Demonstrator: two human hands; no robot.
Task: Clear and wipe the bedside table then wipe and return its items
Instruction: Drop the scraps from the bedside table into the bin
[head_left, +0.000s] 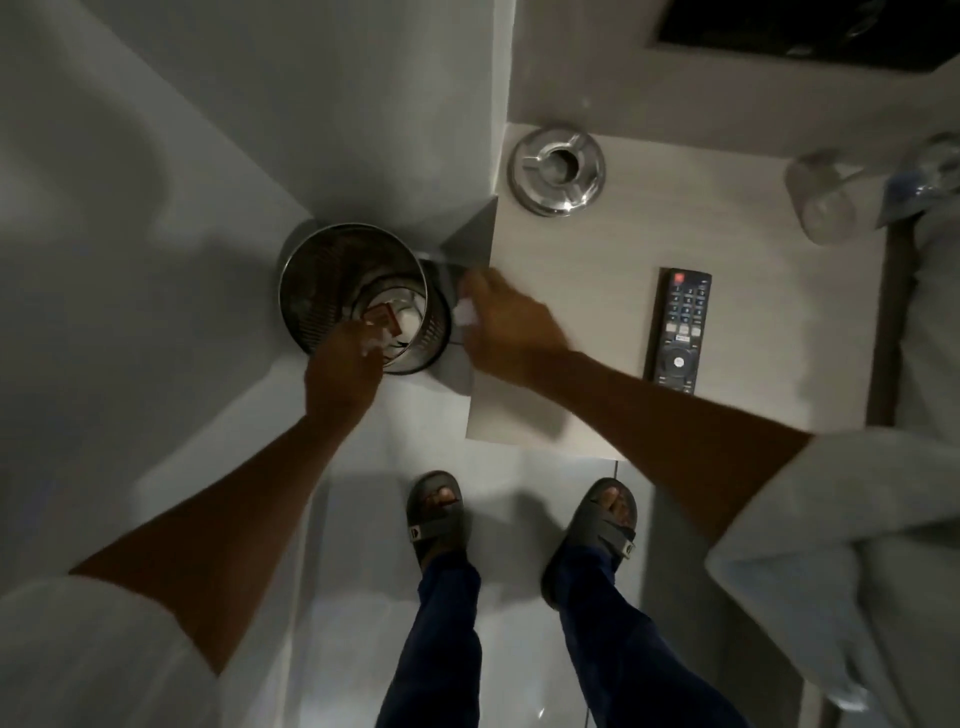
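The pale bedside table (597, 270) stands right of centre. On it sit a round metal ashtray (557, 170), a black remote control (679, 328) and a blurred clear glass (823, 200) at the far right. My right hand (506, 327) hovers over the table's left edge, fingers closed on a small white scrap (466, 313). My left hand (340, 371) is at the near rim of a metal mesh bin (358, 296) on the floor, with something pale and blurred at its fingertips. The bin holds a red packet and white litter.
A white wall runs along the left and behind the bin. A dark panel (810, 31) is set in the wall above the table. Bedding lies at the right edge. My sandalled feet stand on pale floor tiles below the table.
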